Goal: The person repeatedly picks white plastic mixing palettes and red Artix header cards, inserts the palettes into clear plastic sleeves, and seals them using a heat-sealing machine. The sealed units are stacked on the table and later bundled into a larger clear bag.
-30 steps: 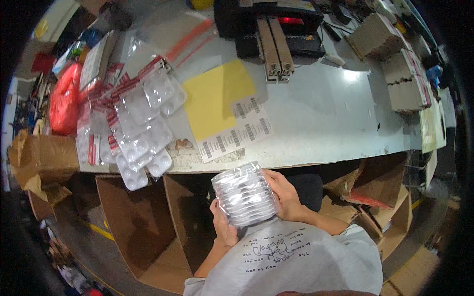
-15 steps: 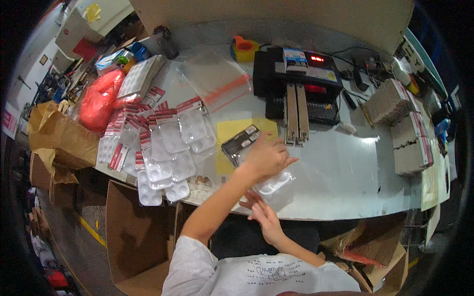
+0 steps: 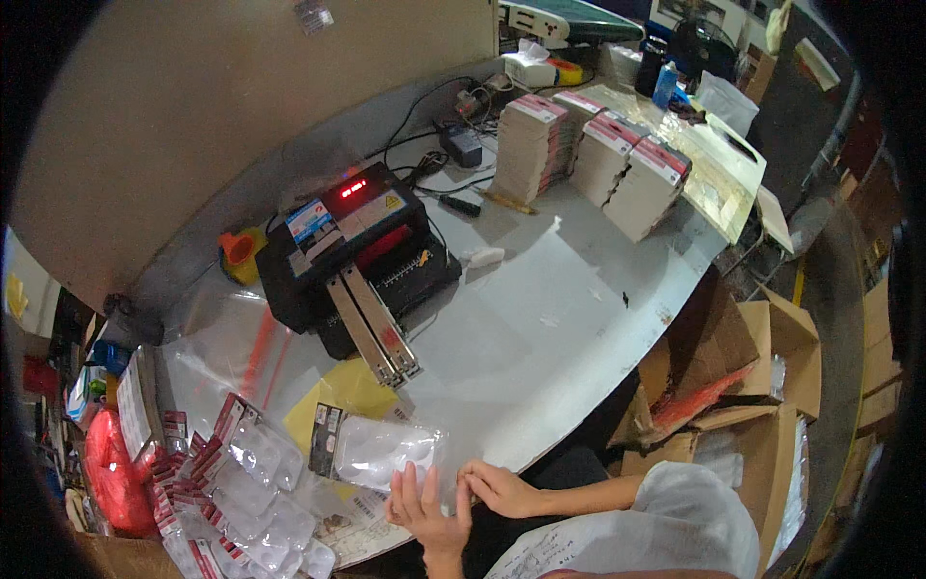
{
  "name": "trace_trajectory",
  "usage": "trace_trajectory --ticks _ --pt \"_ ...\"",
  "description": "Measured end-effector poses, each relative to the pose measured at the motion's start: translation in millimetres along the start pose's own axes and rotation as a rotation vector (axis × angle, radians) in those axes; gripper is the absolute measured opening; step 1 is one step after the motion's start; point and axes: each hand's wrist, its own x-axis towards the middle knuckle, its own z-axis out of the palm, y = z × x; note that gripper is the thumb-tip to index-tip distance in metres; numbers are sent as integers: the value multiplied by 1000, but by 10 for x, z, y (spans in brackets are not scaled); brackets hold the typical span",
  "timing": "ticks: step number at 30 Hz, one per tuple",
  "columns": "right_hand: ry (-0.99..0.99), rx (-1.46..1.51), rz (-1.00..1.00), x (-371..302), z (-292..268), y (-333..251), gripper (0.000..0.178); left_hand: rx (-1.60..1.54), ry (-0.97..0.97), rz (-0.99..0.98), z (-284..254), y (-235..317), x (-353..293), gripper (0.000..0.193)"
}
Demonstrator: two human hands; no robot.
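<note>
A white plastic palette with round wells (image 3: 391,452) lies in a clear bag with a black card (image 3: 325,439) at its far-left end. It rests partly over a yellow sheet (image 3: 340,391) near the table's front edge. My left hand (image 3: 431,511) has its fingers stretched and spread at the near side of the bagged palette, fingertips touching it. Just right of it, my right hand (image 3: 502,490) is closed, fingers pinched at the bag's loose right end. The pinched bit of film is mostly hidden by the fingers.
Bagged palettes with red cards (image 3: 253,502) are piled at the left, beside a red plastic bag (image 3: 118,473). A black machine with a lit red display (image 3: 357,241) stands behind. Card stacks (image 3: 617,164) stand at the back right. Cardboard boxes (image 3: 791,352) are below the right edge.
The view has turned to the right. My left hand has drawn back from over the palette to its near side, uncovering it. My right hand now pinches at the bag's end.
</note>
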Motion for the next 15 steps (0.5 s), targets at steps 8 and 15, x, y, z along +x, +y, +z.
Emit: trace_trajectory --ticks 8,15 --pt "190 -308 -135 98 -793 -69 20 -2 12 23 -73 -119 -64 33" --pt "259 -394 -262 168 -763 117 20 -111 356 89 -211 -82 -221 23"
